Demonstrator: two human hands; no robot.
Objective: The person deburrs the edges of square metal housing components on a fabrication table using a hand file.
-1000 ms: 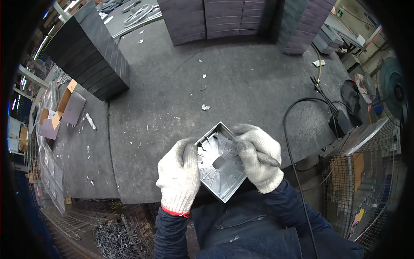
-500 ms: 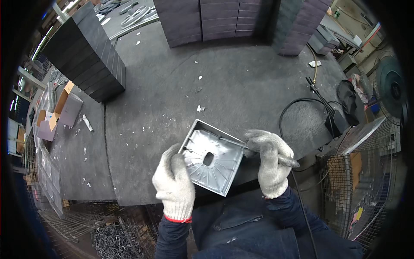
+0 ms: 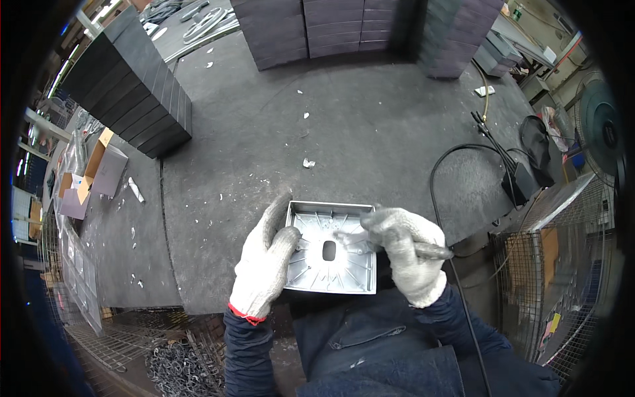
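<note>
A shallow rectangular metal housing (image 3: 311, 278), silvery with radiating ribs and an oblong hole in its floor, faces up with its open side in front of me. My left hand (image 3: 261, 264), in a white knit glove with grey fingers, grips its left wall, thumb over the rim. Over the housing's right side is my right hand (image 3: 410, 255), gloved the same way and closed around a slim grey stick-like tool (image 3: 434, 251). One end of the tool sticks out beside my palm. Its other end is hidden or blurred among the fingers above the ribbed floor.
Dark block stacks stand at the left (image 3: 132, 92) and back of the grey worktable (image 3: 231, 152). An open carton (image 3: 99, 172) lies left. Black cables (image 3: 463, 149) loop at the right, beside a wire cage (image 3: 529, 271) and fan (image 3: 602, 126). White scraps dot the table.
The housing has turned from a slant to nearly square with me. My left hand has shifted its grip along the left wall. My right hand has moved slightly left and down, over the housing.
</note>
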